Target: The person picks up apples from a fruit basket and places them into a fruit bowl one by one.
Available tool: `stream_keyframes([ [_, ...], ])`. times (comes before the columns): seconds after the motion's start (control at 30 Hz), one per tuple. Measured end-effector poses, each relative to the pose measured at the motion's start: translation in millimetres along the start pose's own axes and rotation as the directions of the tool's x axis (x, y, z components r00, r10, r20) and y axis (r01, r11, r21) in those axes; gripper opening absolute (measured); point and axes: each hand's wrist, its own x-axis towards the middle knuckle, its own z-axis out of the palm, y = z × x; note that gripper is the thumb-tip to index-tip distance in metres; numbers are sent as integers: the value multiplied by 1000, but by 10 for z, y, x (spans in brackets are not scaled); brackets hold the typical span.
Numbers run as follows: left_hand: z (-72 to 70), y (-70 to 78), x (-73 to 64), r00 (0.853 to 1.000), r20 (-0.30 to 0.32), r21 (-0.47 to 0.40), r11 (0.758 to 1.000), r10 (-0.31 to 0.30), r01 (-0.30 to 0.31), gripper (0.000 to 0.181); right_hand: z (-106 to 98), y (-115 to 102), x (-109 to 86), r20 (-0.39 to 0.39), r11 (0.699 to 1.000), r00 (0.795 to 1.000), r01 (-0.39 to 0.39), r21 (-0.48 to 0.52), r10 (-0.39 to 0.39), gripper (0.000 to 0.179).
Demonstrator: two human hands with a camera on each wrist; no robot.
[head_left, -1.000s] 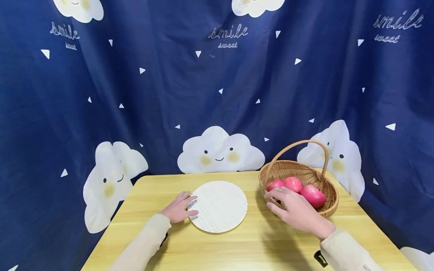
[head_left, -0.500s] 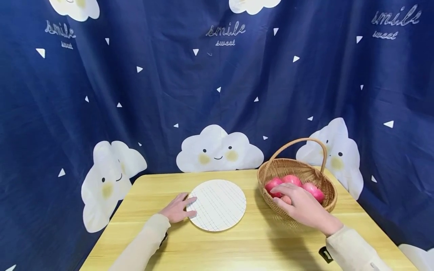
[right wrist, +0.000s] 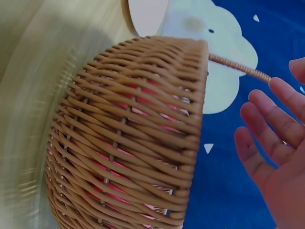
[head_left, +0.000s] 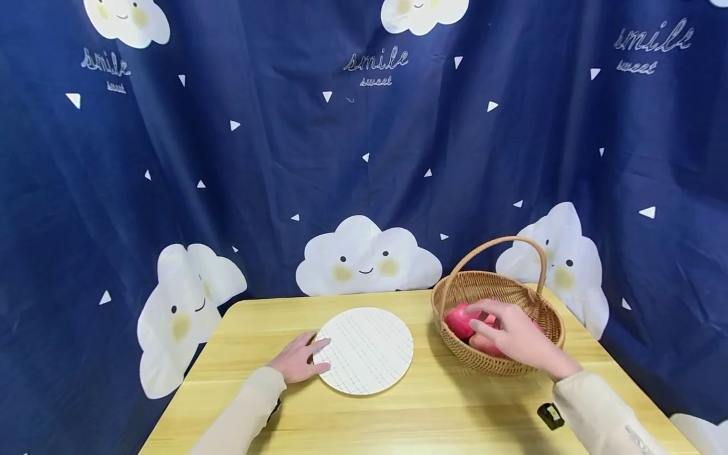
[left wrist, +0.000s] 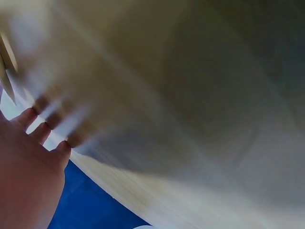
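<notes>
My left hand (head_left: pixel 299 358) rests at the left edge of a round white plate (head_left: pixel 366 354) with a thin grid pattern, its index finger and thumb reaching onto the rim. In the left wrist view, the fingers (left wrist: pixel 40 126) are extended along the table. Over the front of a wicker basket (head_left: pixel 472 363) is my right hand (head_left: pixel 520 338), fingers loosely bent. That palm faces up to the rim with nothing in it in the right wrist view. A round pink-red fruit (head_left: pixel 459 321) and a paler one (head_left: pixel 485 344) lie in the basket; others are partly hidden behind the hand.
The basket's tall arched handle (head_left: pixel 506 240) rises above its contents. Both stand on a light wood table (head_left: pixel 398 420). A dark blue curtain (head_left: pixel 273 158) with cloud prints hangs right behind the table's far edge.
My right hand has moved back to the right and up from the basket's front left, uncovering the paler fruit. The left hand stays at the plate. The head view has shifted slightly.
</notes>
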Motion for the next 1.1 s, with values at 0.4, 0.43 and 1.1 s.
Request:
stream_keyframes([
  [0.4, -20, 5, -55, 1000, 19, -1, 1000, -13, 13, 70, -101, 191, 184, 53, 978, 986, -162, 134, 156, 21],
  [0.43, -18, 3, -57, 1000, 22, 0, 1000, -16, 16, 70, -109, 208, 208, 60, 973, 984, -173, 150, 166, 22],
  [1.1, -12, 33, -41, 998, 55, -17, 999, -29, 30, 73, -250, 481, 576, 36, 934, 979, -204, 295, 202, 35],
])
